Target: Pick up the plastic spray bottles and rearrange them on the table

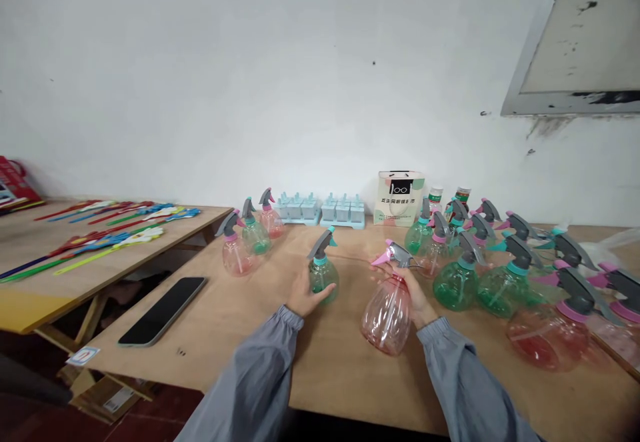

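**Left hand (303, 293) had the green spray bottle (323, 271), right hand (417, 299) had the pink spray bottle (385, 319)!**

And there it was, all on a brown wooden table (235, 335) pushed up against a plain white wall (300, 82), with a scuffed, pale-framed panel (580, 35) high on the right. Over to the left ran a second table (25, 242), laid with bright long-handled plastic pieces (113, 240), and dark red floor (155, 422) showed below.

To the middle! The left hand curled round the green bottle, thumb across its front, on the near side of the table's centre. Just right of it, the right hand gripped the pink bottle by the neck, the bottle leaning; whether its base touched the wood, you couldn't tell. A crowd of more spray bottles (456, 287) packed the right side, three others (236, 255) stood left, and a black-screened phone (163, 312) lay nearer.

Now the print! The paper bag (399, 212) at the back carried a glasses drawing over Chinese characters, 眼镜 the clearest among them. Green-and-white labels (463, 195) on the bottles behind, the corner sticker (83, 355) and the tag (119, 399) below were too small to read.
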Demonstrator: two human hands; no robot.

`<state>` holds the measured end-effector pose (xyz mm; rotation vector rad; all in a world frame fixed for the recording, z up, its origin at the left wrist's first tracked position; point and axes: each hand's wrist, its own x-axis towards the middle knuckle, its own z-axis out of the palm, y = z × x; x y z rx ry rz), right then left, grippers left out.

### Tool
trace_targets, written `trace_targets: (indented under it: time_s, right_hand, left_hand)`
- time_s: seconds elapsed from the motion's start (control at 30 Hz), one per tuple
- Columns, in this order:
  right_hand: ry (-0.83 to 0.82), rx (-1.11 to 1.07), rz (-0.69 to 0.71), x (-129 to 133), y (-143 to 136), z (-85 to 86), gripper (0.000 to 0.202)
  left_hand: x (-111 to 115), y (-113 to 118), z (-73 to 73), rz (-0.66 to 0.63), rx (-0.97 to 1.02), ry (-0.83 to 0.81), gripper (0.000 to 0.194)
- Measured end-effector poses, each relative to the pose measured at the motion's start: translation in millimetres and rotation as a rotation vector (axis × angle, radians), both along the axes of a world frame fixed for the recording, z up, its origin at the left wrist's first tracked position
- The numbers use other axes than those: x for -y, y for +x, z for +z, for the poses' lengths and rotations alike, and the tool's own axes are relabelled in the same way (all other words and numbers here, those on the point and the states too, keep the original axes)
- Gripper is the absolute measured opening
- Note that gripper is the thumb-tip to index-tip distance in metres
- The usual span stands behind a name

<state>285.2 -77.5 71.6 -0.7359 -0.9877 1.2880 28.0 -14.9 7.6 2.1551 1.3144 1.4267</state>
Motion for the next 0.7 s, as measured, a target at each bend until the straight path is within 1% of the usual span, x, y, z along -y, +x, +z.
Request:
trace_targets:
  time_s: [0.1, 0.17, 0.23, 0.37, 0.53, 0.7]
  right_hand:
    - [-0.015, 0.004, -0.127, -1.7, 1.3, -2.8, 0.025]
    - [-0.008, 0.019, -0.168, -1.3, 1.2, -3.7, 0.026]
    - [-0.011, 0.039, -0.145, 0.7, -0.4, -3.0, 0.027]
    - [-0.018, 0.061, -0.026, 5.5, -4.4, -0.8, 0.026]
    - [-0.009, 0.042, -0.077, 6.6, -2.8, -1.0, 0.029]
    - [0.003, 0.098, -0.010, 7.3, -3.8, -1.0, 0.029]
  left_hand:
    - [-0.1, -0.3, 0.4, -0.007, 0.003, 0.002, 0.083]
    - [0.1, -0.9, 1.2, -0.018, 0.003, -0.004, 0.082]
    - [0.4, -1.4, 1.8, -0.030, 0.001, -0.009, 0.081]
    - [0.4, -2.0, 2.1, -0.034, 0.000, -0.016, 0.082]
    - [0.4, -1.9, 2.4, -0.035, 0.023, -0.020, 0.082]
    - [1.3, -1.0, 4.3, -0.047, 0.032, -0.006, 0.080]
